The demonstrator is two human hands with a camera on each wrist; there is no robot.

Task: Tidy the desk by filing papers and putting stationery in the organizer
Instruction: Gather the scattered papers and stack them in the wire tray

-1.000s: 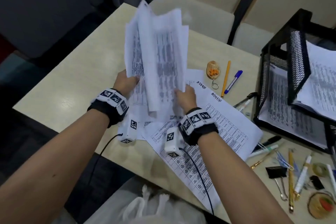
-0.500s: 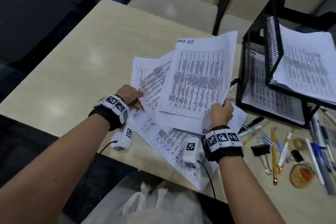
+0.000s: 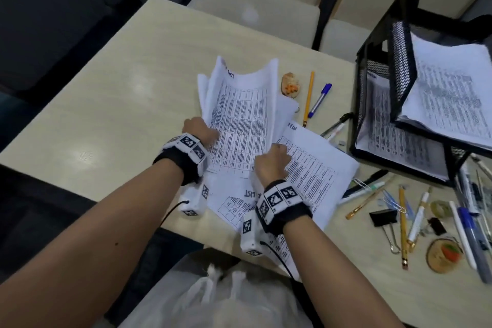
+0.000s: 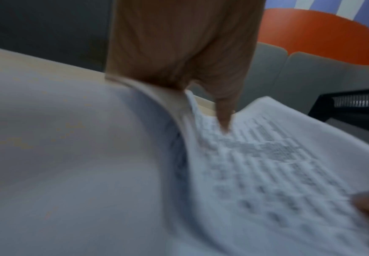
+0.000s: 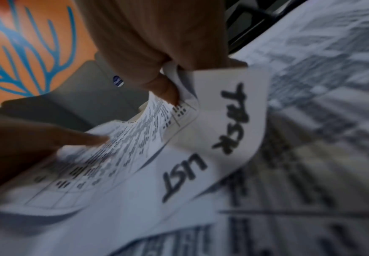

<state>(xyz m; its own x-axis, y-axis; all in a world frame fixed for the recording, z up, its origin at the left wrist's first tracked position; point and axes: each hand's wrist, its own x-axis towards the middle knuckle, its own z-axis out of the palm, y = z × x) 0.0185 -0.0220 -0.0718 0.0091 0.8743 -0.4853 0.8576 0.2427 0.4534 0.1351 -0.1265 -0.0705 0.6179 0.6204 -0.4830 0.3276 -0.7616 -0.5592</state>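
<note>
Right wrist view: the right hand (image 5: 157,52) pinches the near corner of a sheaf of printed sheets (image 3: 239,120), thumb tip on the printed face, fingers curled behind. The left wrist view is blurred, but the left hand (image 4: 179,43) shows its thumb pressed on the printed side and the sheaf's left edge bent up under its fingers. So both grips are closed on the same sheaf, one at each lower corner.

Head view: the sheaf sags into a trough between the hands, its far end curling up toward 12 o'clock. Several sheets fan unevenly at 11 o'clock, not squared.

Under it, loose "TASK LIST" pages (image 3: 314,176) lie on the bench (image 3: 106,120), one overhanging the near edge at 6 o'clock. The black mesh organizer (image 3: 399,66) stands at 2 o'clock, paper already in both tiers. Pens and clips (image 3: 404,221) lie scattered at 4 o'clock; a yellow pencil (image 3: 308,98) and a blue-capped pen (image 3: 319,100) lie at 1 o'clock, just beside the sheaf.

Risks, as I judge them:
- Corner pinches on an unsquared fan: inner sheets may slide out when lifted.
- Curled far end could catch the organizer's frame and crumple on entry.
- A sweep toward 2 o'clock may drag the pencil and pen.
- The overhanging page could be nudged off by a forearm.
</note>
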